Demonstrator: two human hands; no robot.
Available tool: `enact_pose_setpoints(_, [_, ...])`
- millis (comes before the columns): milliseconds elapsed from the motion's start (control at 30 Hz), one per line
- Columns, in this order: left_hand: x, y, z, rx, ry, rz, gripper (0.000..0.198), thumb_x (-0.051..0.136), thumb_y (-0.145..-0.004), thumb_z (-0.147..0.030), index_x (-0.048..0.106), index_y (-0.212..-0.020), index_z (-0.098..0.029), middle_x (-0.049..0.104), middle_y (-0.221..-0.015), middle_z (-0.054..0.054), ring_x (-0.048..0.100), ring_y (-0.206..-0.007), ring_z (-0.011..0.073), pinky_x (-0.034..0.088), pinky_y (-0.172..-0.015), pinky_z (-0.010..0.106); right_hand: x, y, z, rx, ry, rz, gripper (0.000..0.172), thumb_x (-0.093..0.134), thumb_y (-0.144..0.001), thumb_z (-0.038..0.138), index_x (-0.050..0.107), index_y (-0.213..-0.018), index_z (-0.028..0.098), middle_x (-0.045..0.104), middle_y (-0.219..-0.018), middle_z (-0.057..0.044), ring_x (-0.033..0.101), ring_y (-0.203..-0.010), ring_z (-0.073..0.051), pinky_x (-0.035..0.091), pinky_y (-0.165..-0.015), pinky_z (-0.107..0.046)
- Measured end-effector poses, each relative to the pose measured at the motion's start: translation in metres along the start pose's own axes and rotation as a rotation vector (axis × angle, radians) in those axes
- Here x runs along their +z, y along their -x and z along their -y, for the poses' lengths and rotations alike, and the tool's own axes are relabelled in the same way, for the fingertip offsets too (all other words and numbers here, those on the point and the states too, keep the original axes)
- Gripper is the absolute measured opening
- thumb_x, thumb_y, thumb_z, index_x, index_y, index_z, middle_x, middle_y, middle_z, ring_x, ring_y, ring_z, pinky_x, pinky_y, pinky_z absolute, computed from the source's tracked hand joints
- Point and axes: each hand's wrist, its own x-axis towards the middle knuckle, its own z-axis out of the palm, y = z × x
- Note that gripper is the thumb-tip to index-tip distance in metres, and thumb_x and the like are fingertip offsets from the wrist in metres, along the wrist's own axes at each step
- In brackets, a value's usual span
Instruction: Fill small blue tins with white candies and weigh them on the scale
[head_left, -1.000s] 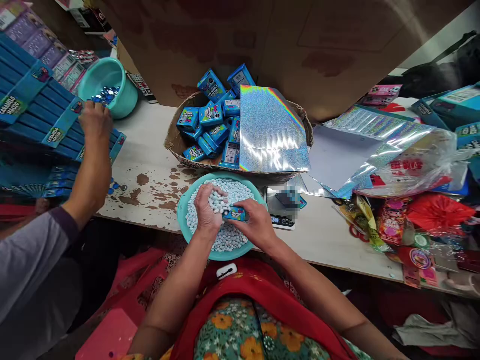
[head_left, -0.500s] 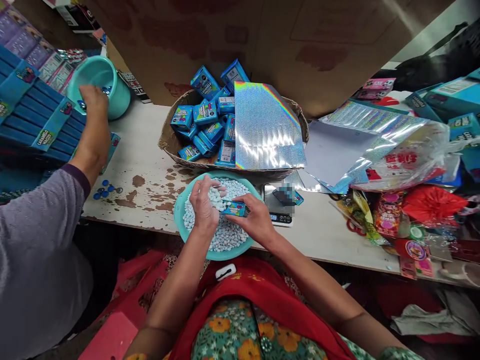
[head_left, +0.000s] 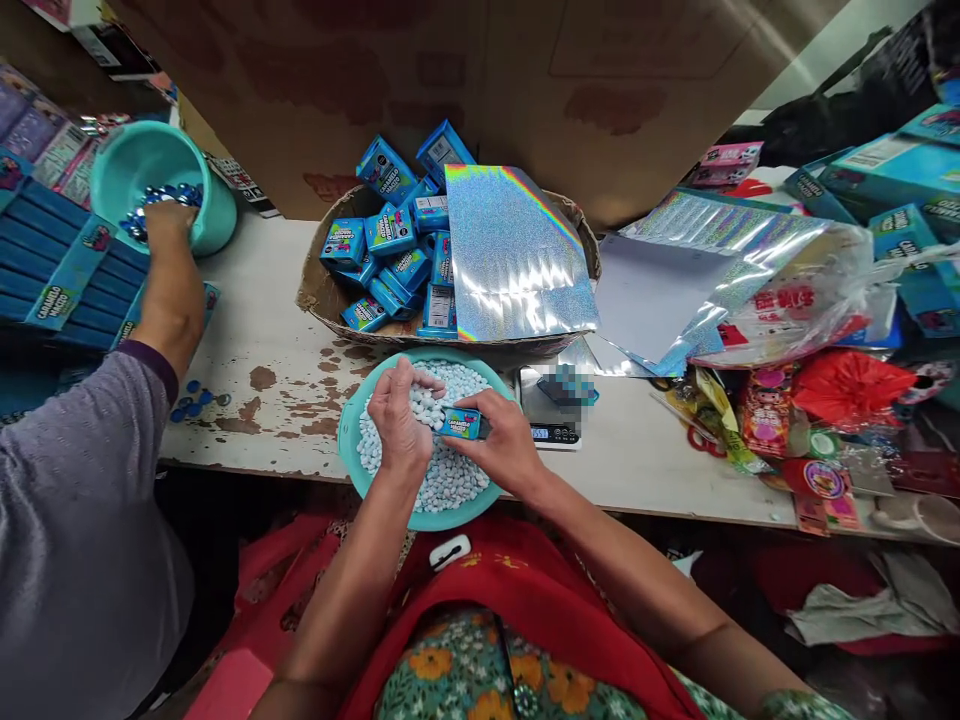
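The right hand (head_left: 508,445) grips a little blue "Caramelo" box (head_left: 460,424) by its right end. The left hand (head_left: 399,425) is cupped, holding a heap of small white candies (head_left: 427,408). The box lies just right of that palm. Its long side runs left to right, with its left end pointing at the candies. Both hands are over a teal bowl (head_left: 348,440). A kitchen scale (head_left: 559,437) sits just right of the bowl.
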Motion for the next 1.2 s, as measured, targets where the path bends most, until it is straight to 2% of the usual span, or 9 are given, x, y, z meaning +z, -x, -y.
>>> enact_pose_setpoints(167, [-0.001, 0.001, -0.002, 0.047, -0.057, 0.001, 0.034, 0.063, -0.08, -0.044, 0.05, -0.064, -0.016, 0.051, -0.06, -0.002, 0.053, -0.057, 0.0111, 0.045, -0.055, 0.024, 0.002, 0.0, 0.002, 0.014, -0.023, -0.03, 0.035, 0.08, -0.068, 0.031, 0.064, -0.097, 0.019, 0.066, -0.091, -0.005, 0.062, -0.089, -0.024, 0.047, -0.078, -0.036])
enact_pose_setpoints(467, [0.005, 0.004, 0.0, 0.049, -0.083, 0.012, 0.035, 0.062, -0.081, -0.045, 0.05, -0.064, -0.017, 0.049, -0.06, -0.002, 0.05, -0.054, 0.0094, 0.042, -0.051, 0.022, 0.002, 0.004, -0.003, 0.021, -0.035, -0.031, 0.036, 0.079, -0.069, 0.035, 0.063, -0.099, 0.022, 0.067, -0.094, -0.004, 0.062, -0.093, -0.025, 0.047, -0.081, -0.038])
enact_pose_setpoints(667, [0.01, 0.01, 0.002, 0.006, -0.076, 0.053, 0.035, 0.065, -0.08, -0.042, 0.049, -0.062, -0.017, 0.047, -0.057, -0.003, 0.045, -0.048, 0.0081, 0.038, -0.046, 0.022, 0.002, 0.002, 0.0, 0.022, -0.015, -0.025, 0.034, 0.081, -0.067, 0.03, 0.064, -0.095, 0.022, 0.067, -0.091, -0.003, 0.062, -0.089, -0.024, 0.046, -0.078, -0.037])
enact_pose_setpoints(867, [0.01, 0.011, 0.001, 0.103, -0.057, 0.009, 0.037, 0.061, -0.083, -0.042, 0.048, -0.06, -0.017, 0.045, -0.055, -0.003, 0.046, -0.05, 0.0088, 0.041, -0.05, 0.023, -0.003, 0.005, 0.001, 0.02, -0.073, -0.065, 0.035, 0.081, -0.067, 0.027, 0.064, -0.097, 0.021, 0.068, -0.093, -0.004, 0.062, -0.093, -0.024, 0.045, -0.081, -0.037])
enact_pose_setpoints(967, [0.007, 0.006, 0.011, 0.069, -0.055, -0.066, 0.039, 0.064, -0.08, -0.045, 0.046, -0.06, -0.016, 0.041, -0.055, -0.004, 0.04, -0.047, 0.0064, 0.032, -0.043, 0.02, 0.0, 0.007, -0.004, 0.037, -0.053, -0.038, 0.035, 0.082, -0.066, 0.026, 0.064, -0.096, 0.021, 0.068, -0.092, -0.004, 0.062, -0.091, -0.024, 0.045, -0.08, -0.037])
enact_pose_setpoints(1033, [0.007, 0.005, 0.015, 0.054, -0.038, -0.074, 0.039, 0.064, -0.08, -0.045, 0.046, -0.061, -0.016, 0.04, -0.056, -0.004, 0.038, -0.046, 0.0061, 0.028, -0.04, 0.02, 0.003, 0.007, -0.006, 0.037, -0.05, -0.043, 0.035, 0.081, -0.067, 0.028, 0.064, -0.097, 0.021, 0.068, -0.093, -0.004, 0.062, -0.091, -0.024, 0.045, -0.081, -0.038])
enact_pose_setpoints(1200, [0.014, 0.011, 0.001, -0.026, -0.011, -0.022, 0.04, 0.07, -0.075, -0.045, 0.046, -0.061, -0.016, 0.039, -0.055, -0.004, 0.036, -0.046, 0.005, 0.024, -0.038, 0.018, 0.0, 0.011, -0.007, 0.033, -0.128, -0.058, 0.035, 0.082, -0.066, 0.026, 0.064, -0.096, 0.021, 0.068, -0.092, -0.004, 0.062, -0.091, -0.023, 0.046, -0.08, -0.036])
